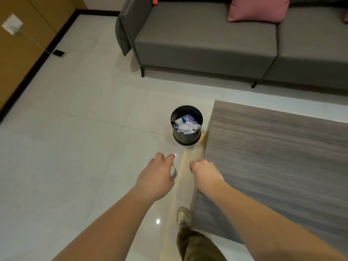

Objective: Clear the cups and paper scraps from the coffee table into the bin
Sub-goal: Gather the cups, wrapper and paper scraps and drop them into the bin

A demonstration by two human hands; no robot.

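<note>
A home living room is showing here: a grey sofa (207, 40) carrying a pink cushion (258, 9) is facing a low wood-grain bench (282, 157), with pale glossy floor tiles (75, 119) spreading around a small black bin (186, 137).

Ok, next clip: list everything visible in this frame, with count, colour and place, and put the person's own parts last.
bin: 1, black, on the floor at the coffee table's corner
paper scraps: a pile, white and blue, inside the bin
coffee table: 1, grey wood grain, right side
cup: 1, pale, mostly hidden in the left hand
sofa: 1, grey, top
cushion: 1, pink, on the sofa
phone: 1, dark, on the floor by the wall, cable attached
wall socket: 1, white, upper left
left hand: grips the cup, short of the bin
right hand: fingers curled; contents cannot be told
leg and shoe: 1, khaki, bottom centre
</note>
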